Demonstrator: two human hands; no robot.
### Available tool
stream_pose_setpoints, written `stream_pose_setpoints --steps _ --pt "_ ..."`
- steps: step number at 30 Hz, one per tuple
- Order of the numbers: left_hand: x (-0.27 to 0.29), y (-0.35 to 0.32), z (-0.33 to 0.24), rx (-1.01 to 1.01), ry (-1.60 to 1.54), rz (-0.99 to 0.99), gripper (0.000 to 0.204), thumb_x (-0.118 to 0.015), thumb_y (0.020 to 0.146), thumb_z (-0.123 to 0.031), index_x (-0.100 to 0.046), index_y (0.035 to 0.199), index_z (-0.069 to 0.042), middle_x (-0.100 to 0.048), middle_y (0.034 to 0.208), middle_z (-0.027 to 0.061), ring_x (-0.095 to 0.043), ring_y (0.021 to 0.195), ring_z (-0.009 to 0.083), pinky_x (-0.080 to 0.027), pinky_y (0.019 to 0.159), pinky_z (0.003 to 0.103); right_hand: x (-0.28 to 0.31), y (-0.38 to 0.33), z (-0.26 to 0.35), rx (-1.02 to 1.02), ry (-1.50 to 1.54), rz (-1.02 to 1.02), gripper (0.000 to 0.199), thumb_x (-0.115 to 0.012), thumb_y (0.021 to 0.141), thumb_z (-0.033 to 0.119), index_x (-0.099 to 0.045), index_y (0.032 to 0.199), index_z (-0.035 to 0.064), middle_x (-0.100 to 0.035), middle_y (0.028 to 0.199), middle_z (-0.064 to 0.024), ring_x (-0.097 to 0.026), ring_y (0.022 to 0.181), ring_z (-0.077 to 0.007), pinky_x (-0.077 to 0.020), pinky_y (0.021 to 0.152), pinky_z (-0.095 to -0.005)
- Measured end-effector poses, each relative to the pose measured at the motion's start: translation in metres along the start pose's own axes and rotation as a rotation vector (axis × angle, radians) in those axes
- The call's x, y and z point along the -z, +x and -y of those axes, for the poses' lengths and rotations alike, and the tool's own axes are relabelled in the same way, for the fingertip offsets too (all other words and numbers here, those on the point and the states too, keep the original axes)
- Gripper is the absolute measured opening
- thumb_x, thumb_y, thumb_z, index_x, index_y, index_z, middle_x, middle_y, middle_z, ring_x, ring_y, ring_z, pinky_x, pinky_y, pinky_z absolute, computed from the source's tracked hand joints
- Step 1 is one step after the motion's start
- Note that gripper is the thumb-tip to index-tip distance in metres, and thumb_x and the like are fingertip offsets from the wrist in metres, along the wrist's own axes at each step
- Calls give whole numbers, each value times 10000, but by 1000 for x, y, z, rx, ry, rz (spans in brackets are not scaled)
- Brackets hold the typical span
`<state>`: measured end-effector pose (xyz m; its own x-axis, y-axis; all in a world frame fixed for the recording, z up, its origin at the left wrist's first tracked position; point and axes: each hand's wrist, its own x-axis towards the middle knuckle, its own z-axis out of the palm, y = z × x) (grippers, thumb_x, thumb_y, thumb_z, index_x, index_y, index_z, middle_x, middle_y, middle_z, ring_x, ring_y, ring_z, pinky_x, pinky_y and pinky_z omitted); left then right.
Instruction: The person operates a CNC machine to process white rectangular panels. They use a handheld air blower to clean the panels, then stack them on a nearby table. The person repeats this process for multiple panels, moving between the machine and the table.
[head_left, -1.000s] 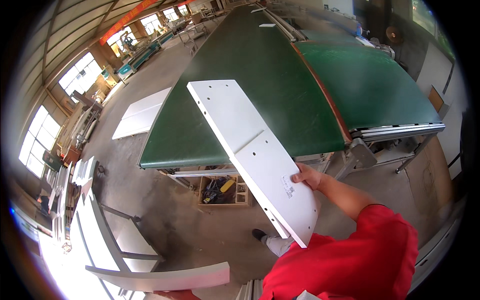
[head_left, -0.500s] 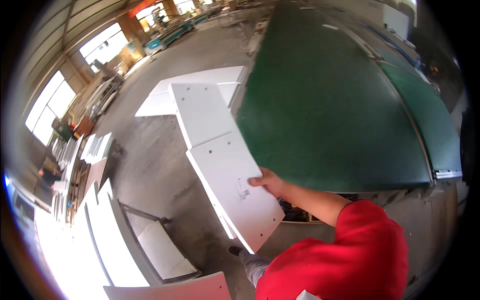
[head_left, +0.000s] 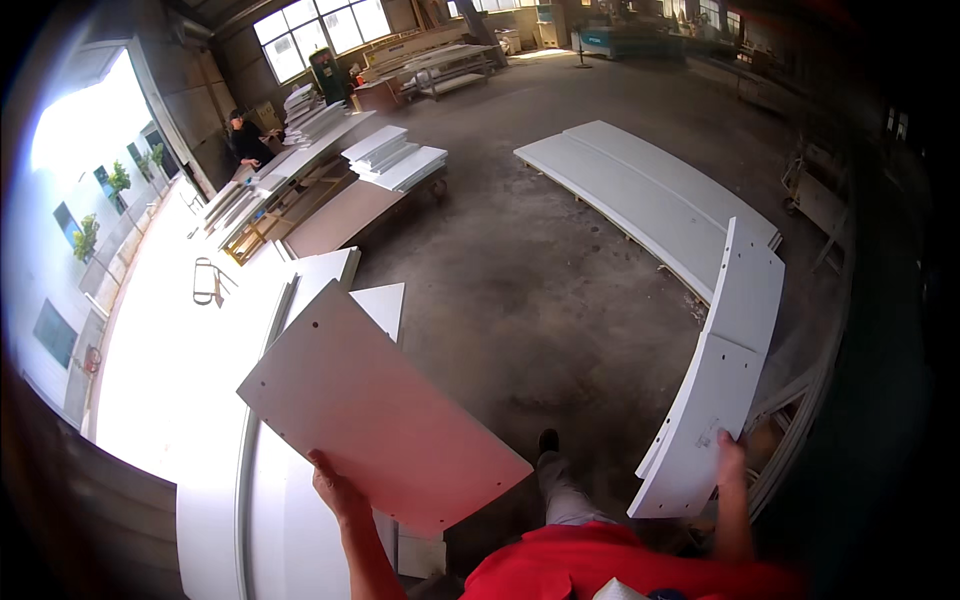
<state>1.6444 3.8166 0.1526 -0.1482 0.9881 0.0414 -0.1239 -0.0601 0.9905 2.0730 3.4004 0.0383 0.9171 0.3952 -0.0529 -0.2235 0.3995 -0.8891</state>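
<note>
My left hand [head_left: 337, 492] grips the near edge of a white rectangular board [head_left: 375, 410] with small drilled holes, held out flat over the floor at the lower left. My right hand [head_left: 730, 452] holds the lower end of a second, long narrow white board [head_left: 722, 360], which stands nearly on edge at the right and reaches away from me. My red sleeve fills the bottom of the view, and one shoe [head_left: 548, 442] shows on the concrete between the two boards.
White panels [head_left: 300, 500] lean in a stack below my left hand. Long white boards [head_left: 640, 195] lie on the floor ahead at the right. Carts with stacked panels [head_left: 395, 158] stand farther back. A person in dark clothes [head_left: 245, 140] stands by the bright wall openings.
I have turned left, away from the green table, which has left the view. The long board has swung to my right side, and my left hand now holds another white board.
</note>
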Motion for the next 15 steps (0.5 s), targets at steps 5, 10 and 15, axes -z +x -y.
stream_pose_setpoints --steps 5,10,15 --pt "-154 132 27 91 73 -13 788 -422 904 -682 -586 1118 58 -640 993 109 -612 898 209 -508 784 340 -87 200 -69 40 -30 63 590 -711 759 136 -494 1283 -29 -601 1156 -114 -587 1046 -257 -458 922 -384" --pt "-260 293 38 144 91 -74 773 -408 925 -661 -599 1107 65 -647 980 110 -613 871 196 -505 755 319 -276 414 -108 -185 -35 217 540 -696 777 153 -526 1252 -39 -609 1140 -116 -589 1040 -257 -459 914 -375" --pt "-362 462 97 166 33 -132 770 -387 927 -670 -618 1052 54 -647 909 97 -609 799 192 -507 702 328 -434 614 -148 -259 -168 312 501 -698 784 171 -550 1210 -48 -627 1105 -118 -613 987 -257 -473 890 -370"
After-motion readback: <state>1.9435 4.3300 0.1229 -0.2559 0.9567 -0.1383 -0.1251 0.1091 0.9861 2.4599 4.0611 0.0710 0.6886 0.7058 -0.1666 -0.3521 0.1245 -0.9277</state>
